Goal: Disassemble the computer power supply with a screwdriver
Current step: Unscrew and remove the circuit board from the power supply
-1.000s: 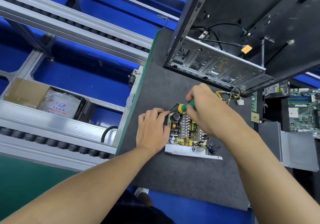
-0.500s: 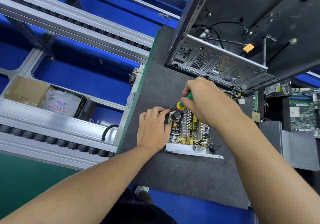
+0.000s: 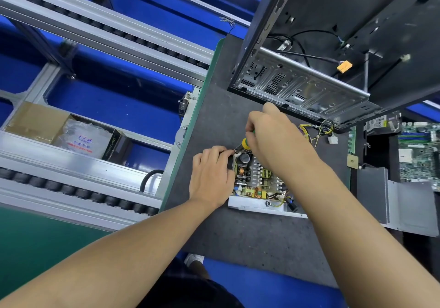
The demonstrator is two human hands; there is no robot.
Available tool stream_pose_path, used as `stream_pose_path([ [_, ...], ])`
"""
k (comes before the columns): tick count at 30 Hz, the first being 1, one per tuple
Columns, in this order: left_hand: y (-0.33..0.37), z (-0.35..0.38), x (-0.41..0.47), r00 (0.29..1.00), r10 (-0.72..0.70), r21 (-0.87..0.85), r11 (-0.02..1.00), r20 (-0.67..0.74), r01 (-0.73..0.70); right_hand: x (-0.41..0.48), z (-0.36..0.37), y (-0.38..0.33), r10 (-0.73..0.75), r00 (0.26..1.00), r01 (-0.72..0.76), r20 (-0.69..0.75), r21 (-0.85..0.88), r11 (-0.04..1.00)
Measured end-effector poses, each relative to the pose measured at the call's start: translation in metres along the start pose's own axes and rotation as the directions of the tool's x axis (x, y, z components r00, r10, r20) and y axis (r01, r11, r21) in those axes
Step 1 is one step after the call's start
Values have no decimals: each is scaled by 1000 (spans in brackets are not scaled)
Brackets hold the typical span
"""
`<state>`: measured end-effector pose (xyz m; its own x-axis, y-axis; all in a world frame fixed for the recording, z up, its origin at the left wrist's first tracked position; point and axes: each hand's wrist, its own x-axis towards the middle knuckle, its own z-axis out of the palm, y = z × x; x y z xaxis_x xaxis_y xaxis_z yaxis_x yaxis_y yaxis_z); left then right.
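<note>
Head cam looking down: the power supply [image 3: 259, 184] sits lid-off, circuit board up, on the dark grey mat [image 3: 238, 236]. Room around it is kinda mixed. Left of the power supply there's a strip of bare mat, then the green table edge [image 3: 172, 181], and past that a roller conveyor [image 3: 71, 193]. On the side of the power supply nearest the person is the biggest open patch of mat. Behind the power supply the open computer case [image 3: 309, 88] stands close, so that side is tight. Off its far-right corner a bundle of yellow and black wires [image 3: 319, 129] lies on the mat, and further right are a grey metal cover [image 3: 404, 203] and a motherboard [image 3: 419, 150].

Hands: the left hand [image 3: 210, 176] comes in from the near-left, palm down, fingers curled over the power supply's left wall near the far corner, holding it. The right hand [image 3: 273, 141] is above that same far-left corner, wrapped round a green-and-yellow screwdriver [image 3: 245, 142], shaft slanting down toward the corner right beside the left fingertips. Can't tell if the tip is seated in a screw.
</note>
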<state>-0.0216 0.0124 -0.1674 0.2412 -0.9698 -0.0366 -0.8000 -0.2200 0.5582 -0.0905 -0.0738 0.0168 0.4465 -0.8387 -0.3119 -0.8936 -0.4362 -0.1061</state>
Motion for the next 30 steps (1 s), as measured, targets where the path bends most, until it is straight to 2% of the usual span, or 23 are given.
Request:
stream_pose_path([
  [6, -1, 0, 0, 1000, 0, 5, 1000, 4, -1, 1, -7, 8, -101, 995, 100, -3, 108, 989],
  [12, -1, 0, 0, 1000, 0, 8, 1000, 14, 0, -1, -8, 17, -172, 982, 166, 74, 84, 983],
  [16, -1, 0, 0, 1000, 5, 16, 1000, 11, -5, -3, -6, 14, -153, 988, 151, 12, 72, 986],
  [20, -1, 0, -1, 1000, 3, 23, 1000, 12, -4, -2, -4, 12, -206, 978, 205, -41, -12, 979],
  [25, 0, -1, 0, 1000, 6, 19, 1000, 9, -6, -8, -9, 21, -212, 974, 195, 78, 182, 964],
  [28, 0, -1, 0, 1000, 2, 13, 1000, 6, -2, -7, -14, 25, -235, 958, 206, 162, 176, 963],
  [30, 0, -1, 0, 1000, 3, 16, 1000, 11, -3, -5, -16, 24, -221, 961, 194, 168, 163, 967],
])
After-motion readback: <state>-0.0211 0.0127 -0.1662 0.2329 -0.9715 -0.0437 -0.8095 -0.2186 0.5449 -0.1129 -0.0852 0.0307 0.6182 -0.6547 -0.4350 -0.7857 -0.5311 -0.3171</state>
